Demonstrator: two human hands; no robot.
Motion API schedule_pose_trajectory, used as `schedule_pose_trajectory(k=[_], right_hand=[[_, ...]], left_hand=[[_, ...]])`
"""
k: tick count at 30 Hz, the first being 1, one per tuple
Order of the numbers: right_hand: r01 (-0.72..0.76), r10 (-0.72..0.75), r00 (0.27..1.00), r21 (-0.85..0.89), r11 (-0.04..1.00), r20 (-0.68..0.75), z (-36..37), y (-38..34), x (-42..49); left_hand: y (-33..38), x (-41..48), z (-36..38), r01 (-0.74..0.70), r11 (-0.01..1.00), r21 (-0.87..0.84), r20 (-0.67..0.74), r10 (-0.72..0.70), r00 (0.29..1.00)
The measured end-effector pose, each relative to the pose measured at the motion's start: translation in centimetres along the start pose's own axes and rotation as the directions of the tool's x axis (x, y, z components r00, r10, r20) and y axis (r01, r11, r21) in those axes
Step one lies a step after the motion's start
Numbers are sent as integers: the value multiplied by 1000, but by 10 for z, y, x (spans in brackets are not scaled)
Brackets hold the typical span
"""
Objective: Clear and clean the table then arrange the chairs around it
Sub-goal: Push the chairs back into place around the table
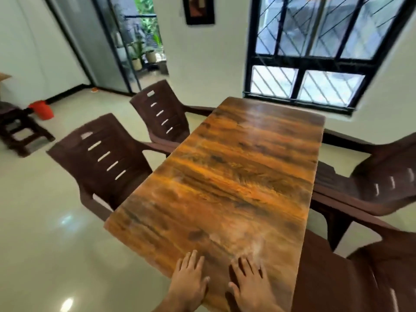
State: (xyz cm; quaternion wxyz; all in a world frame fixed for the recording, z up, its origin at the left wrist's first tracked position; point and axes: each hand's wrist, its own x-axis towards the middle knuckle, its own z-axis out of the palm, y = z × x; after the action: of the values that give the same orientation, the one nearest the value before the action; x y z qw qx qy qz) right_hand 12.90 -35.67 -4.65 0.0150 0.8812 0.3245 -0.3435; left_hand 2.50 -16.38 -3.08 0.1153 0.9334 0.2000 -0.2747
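Under the left hand point(189, 280) and right hand point(249, 282), laid flat and empty, the bare table point(236, 165) was pressed; final squaring of the chairs point(101, 158) was judged due.

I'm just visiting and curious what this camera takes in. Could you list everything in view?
table: one, orange-brown wood grain, centre
plastic armchairs: four, dark brown, two at table's left, two at right
stool: one, dark brown, floor, far left
container: one, red, floor by stool
window: one, black-framed, grilled, far wall
framed picture: one, dark frame, far wall
potted plants: several, green, beyond doorway
left hand: one, flat on table's near end
right hand: one, flat beside it
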Motion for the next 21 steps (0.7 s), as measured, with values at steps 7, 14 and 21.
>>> schedule_pose_trajectory(k=[7,14,21], right_hand=[[-247,223,968,262,933,118,-14,-49,7],[-331,325,943,254,909,70,4,-92,0],[-424,434,899,360,831,57,26,-161,-10]], left_hand=[[-56,10,-18,-16,999,40,45,14,999],[-104,14,-27,-80,995,63,160,69,985],[-153,10,-27,-297,946,129,219,264,939]])
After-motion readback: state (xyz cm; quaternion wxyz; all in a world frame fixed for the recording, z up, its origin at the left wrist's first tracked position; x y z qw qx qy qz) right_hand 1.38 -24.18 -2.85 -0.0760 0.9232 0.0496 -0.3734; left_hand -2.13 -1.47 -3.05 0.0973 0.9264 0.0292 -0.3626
